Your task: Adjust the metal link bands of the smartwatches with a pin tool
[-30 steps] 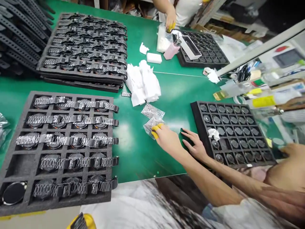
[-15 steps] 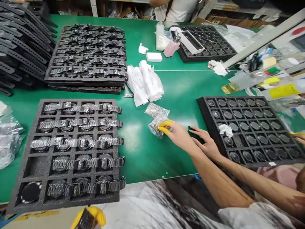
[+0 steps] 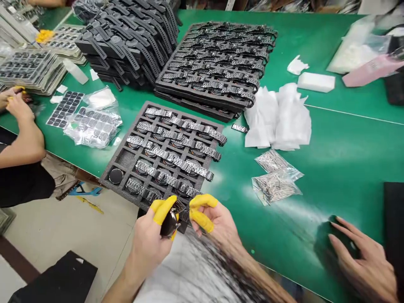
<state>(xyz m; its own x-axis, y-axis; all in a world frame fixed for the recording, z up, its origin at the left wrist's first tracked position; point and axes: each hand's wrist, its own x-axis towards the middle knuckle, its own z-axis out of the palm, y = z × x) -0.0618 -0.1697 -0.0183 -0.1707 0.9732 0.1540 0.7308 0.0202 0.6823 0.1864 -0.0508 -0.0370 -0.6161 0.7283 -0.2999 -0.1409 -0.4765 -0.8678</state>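
My left hand (image 3: 151, 235), yellow covers on its fingertips, grips a watch (image 3: 169, 224) with a dark round face. A piece of dark metal band stands up from the watch between my hands. Close beside it, my right hand (image 3: 213, 219) is pinched, also with yellow fingertip covers; whatever is between its fingers is too small to make out. Just beyond lies a foam tray (image 3: 121, 156) of watches with black metal bands. One of its pockets is empty, and the pocket below holds a round watch without a visible band. Two clear bags of thin metal pins (image 3: 276, 185) lie to the right.
White cloths (image 3: 277, 118) lie behind the bags, near a short band piece (image 3: 240, 128). Stacked watch trays (image 3: 217, 63) stand at the back. A co-worker's hand (image 3: 362, 256) rests on the table at right; another person's hands (image 3: 19, 105) work at far left.
My right hand has come away from the bag of pins to the watch. My left hand has risen with the watch from the bottom edge. The view has swung left.
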